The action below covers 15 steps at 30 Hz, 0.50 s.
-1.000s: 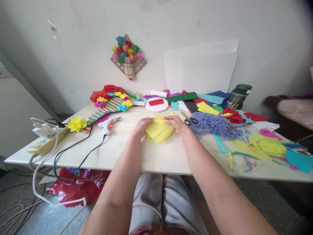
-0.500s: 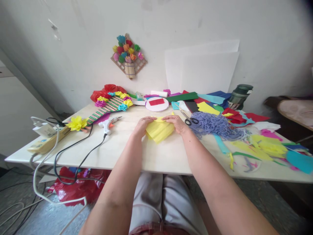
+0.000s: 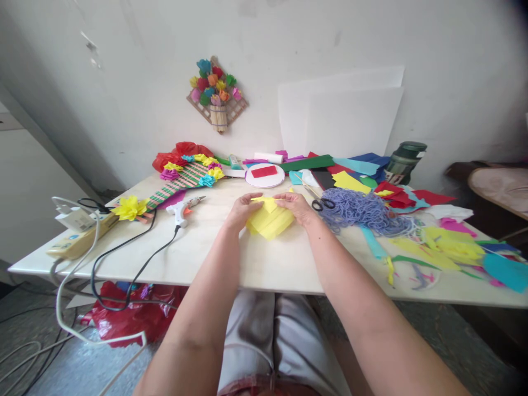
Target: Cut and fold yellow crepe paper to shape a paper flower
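A sheet of yellow crepe paper [image 3: 270,223] is held just above the table in the middle, its lower edge hanging toward me. My left hand [image 3: 244,210] pinches its upper left edge, and my right hand [image 3: 297,208] pinches the upper right. Between the two thumbs the top edge is folded over into a small pointed flap. Right of my right hand lie black-handled scissors [image 3: 324,204]. Behind the paper is a white disc [image 3: 276,180] with a red rectangle [image 3: 264,171] on it. Part of each hand's fingertips is hidden by the paper.
To the left lie a glue gun [image 3: 183,212] with its black cord, a power strip [image 3: 82,236] and a flower-trimmed stick craft [image 3: 177,187]. On the right are tangled purple yarn [image 3: 363,212], coloured paper scraps [image 3: 454,245] and a dark green bottle [image 3: 406,162]. The table's front edge is near my lap.
The top edge of the yellow crepe paper now shows a pointed fold between my thumbs. Its lower corner has lifted slightly. Both hands have barely moved.
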Available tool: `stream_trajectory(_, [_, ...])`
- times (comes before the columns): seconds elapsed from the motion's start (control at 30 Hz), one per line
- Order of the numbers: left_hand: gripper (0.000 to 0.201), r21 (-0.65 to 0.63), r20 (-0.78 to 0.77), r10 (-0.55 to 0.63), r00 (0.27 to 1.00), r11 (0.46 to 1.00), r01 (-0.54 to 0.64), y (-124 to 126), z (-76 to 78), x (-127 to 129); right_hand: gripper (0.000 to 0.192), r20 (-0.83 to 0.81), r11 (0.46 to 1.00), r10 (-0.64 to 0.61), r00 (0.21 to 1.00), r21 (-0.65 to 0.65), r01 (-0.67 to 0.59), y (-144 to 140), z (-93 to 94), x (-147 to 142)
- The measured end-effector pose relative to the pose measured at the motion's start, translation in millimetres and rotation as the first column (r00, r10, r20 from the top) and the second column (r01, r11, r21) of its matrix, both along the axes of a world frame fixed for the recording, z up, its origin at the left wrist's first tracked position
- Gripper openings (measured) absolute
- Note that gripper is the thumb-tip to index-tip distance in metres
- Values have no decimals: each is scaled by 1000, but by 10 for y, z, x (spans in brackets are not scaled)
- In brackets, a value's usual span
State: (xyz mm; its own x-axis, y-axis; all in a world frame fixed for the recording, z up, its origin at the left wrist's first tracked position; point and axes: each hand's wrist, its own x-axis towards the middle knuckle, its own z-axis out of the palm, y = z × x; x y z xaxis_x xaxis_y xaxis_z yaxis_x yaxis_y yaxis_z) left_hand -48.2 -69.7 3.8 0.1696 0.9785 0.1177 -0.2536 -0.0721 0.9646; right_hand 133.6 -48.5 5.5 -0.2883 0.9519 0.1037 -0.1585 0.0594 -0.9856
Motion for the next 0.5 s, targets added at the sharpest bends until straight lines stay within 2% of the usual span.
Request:
stream_trajectory(0.2, [45, -6, -26, -39, 999, 999, 39, 1, -8, 2, 24, 33, 999, -47, 998, 1, 47, 16, -7, -1])
stream_trajectory(0.5, [38, -39, -79, -51, 996, 998, 48, -17, 8, 8, 27, 80, 998, -69, 994, 18, 68, 9, -5, -8])
